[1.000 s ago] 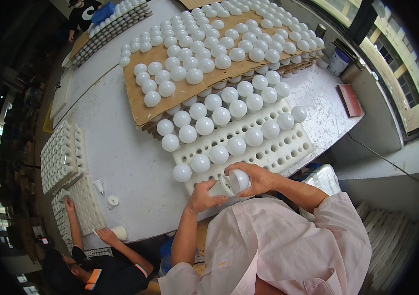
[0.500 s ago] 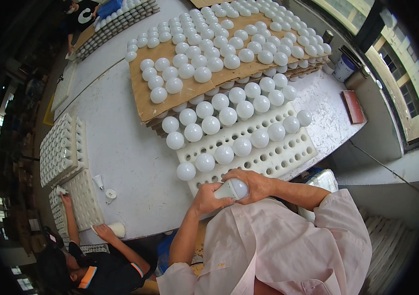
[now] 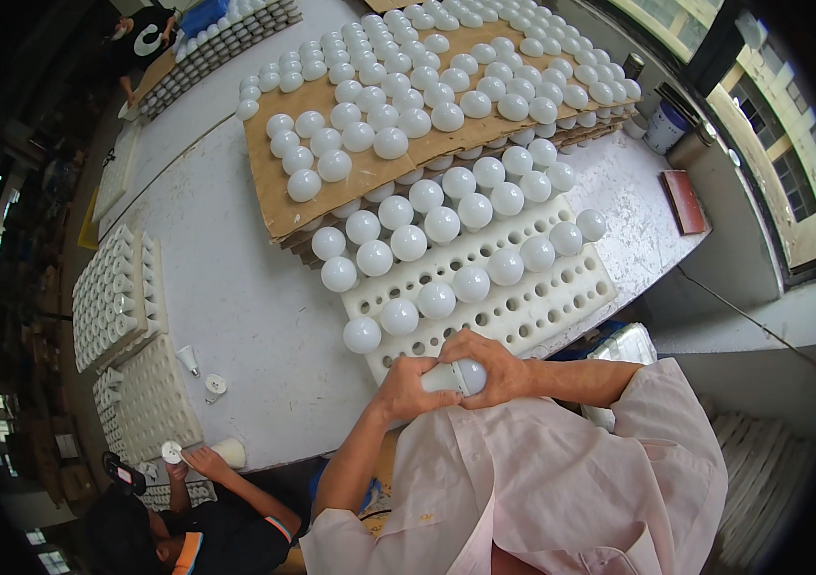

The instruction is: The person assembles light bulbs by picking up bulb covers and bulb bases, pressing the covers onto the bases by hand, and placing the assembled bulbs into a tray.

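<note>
Close to my body I hold an LED bulb (image 3: 470,377) with a white body and a milky dome. My left hand (image 3: 404,389) is closed around the white body. My right hand (image 3: 494,370) is closed around the dome end. Just beyond my hands lies a white foam tray (image 3: 532,324) with rows of holes. Rows of globe-topped bulbs (image 3: 437,301) stand in it, dome up, and other holes are bare.
Behind the tray, stacked cardboard sheets (image 3: 264,196) carry many white domes. At left, a co-worker's hands (image 3: 199,463) hold a white round part (image 3: 171,451) beside foam trays (image 3: 163,388). A red-brown block (image 3: 684,202) lies near the right table edge.
My hands stay on the bulb, its dome now partly covered by my right fingers. The co-worker's far hand has come back from the foam trays and now holds a white round part.
</note>
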Available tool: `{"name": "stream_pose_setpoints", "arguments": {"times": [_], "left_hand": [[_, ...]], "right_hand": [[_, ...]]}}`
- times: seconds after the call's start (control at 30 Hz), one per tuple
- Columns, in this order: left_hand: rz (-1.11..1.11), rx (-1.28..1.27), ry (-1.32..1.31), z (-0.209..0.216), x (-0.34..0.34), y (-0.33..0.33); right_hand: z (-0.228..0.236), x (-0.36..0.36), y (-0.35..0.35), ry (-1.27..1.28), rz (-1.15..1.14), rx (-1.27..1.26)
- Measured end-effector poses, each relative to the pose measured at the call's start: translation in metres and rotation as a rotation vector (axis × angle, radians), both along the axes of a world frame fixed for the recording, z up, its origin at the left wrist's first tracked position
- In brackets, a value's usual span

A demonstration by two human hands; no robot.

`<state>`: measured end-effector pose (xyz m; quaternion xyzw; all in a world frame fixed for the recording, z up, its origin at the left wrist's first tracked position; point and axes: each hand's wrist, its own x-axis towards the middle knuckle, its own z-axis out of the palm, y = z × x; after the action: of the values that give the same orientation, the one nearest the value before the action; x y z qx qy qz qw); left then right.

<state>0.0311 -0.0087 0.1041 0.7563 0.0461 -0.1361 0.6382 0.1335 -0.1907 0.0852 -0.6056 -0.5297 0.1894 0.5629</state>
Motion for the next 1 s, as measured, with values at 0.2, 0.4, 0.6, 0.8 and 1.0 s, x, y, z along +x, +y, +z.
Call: {"name": "stream_pose_setpoints", "arguments": {"times": [0.2, 0.4, 0.6, 0.8, 1.0], "left_hand": [[-0.133, 0.054, 0.062, 0.01, 0.019, -0.012], [-0.081, -0.189, 0.288, -0.024, 0.019, -0.026], [0.466, -0.229, 0.248, -0.078, -0.05, 0.007], [0.604, -0.229, 0.285, -0.087, -0.046, 0.008], [0.764, -0.18, 0.267, -0.096, -0.083, 0.027]], "right_hand": [[0.004, 0.008, -0.017, 0.039, -0.056, -0.019], [-0.014, 0.018, -0.053, 0.202, -0.238, -0.156], [-0.005, 0.1, -0.177, -0.197, -1.095, -0.329], [-0.028, 0.169, -0.191, -0.315, -1.082, -0.72], [0.006, 0.205, -0.151, -0.305, -1.315, -0.409]]}}
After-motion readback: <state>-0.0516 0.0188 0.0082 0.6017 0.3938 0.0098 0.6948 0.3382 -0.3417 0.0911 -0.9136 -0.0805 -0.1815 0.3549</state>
